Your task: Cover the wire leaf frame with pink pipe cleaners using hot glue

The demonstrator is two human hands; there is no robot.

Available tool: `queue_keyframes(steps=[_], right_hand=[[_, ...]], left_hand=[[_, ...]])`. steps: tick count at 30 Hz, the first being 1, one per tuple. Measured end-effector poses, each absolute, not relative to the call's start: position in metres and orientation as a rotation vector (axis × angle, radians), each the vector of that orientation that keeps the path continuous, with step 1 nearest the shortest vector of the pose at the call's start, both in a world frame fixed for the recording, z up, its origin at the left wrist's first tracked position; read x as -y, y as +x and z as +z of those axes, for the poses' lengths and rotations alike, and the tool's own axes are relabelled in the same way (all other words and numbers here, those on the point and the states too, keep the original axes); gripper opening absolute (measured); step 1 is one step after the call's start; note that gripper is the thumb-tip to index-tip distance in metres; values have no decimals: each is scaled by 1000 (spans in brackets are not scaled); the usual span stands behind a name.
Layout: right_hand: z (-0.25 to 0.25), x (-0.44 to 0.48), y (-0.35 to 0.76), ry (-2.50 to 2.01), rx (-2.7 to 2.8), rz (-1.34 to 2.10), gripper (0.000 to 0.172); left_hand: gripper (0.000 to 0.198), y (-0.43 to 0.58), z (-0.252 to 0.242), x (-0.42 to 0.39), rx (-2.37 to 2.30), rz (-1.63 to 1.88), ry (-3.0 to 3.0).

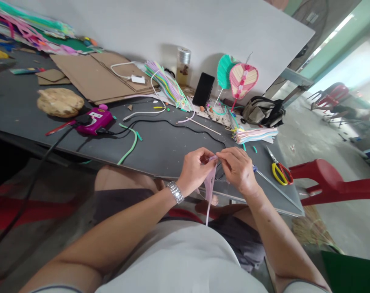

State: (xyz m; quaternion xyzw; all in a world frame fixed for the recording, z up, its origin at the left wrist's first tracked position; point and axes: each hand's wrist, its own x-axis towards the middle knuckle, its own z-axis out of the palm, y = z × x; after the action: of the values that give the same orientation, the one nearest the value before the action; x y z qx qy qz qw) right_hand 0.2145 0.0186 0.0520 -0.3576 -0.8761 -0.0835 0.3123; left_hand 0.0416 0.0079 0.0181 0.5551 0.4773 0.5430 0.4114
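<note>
My left hand (195, 169) and my right hand (238, 169) meet above the front edge of the dark table (160, 146). Both pinch the top of a bundle of pale pink pipe cleaners (209, 189) that hangs down between them toward my lap. A silver watch (175, 192) sits on my left wrist. Yellow-handled scissors (279, 169) lie just right of my right hand.
A purple glue gun (95, 121) with a black cord lies at left, a green pipe cleaner (130, 144) beside it. Pastel pipe-cleaner bundles (169, 85) (255, 134), a phone (203, 89), a jar (183, 65), two small fans (238, 79), cardboard (96, 75) and a bag (262, 112) crowd the back. A red chair (331, 183) stands at right.
</note>
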Motion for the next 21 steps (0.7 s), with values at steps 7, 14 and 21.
queue_keyframes(steps=[7, 14, 21], right_hand=[[52, -18, 211, -999, 2255, -64, 19], [57, -17, 208, -1134, 2146, 322, 18], [62, -25, 208, -1320, 1798, 1004, 15]], left_hand=[[12, 42, 20, -8, -1193, 1369, 1404], [11, 41, 22, -7, -1234, 1348, 1434], [12, 39, 22, -6, -1237, 1358, 1447]])
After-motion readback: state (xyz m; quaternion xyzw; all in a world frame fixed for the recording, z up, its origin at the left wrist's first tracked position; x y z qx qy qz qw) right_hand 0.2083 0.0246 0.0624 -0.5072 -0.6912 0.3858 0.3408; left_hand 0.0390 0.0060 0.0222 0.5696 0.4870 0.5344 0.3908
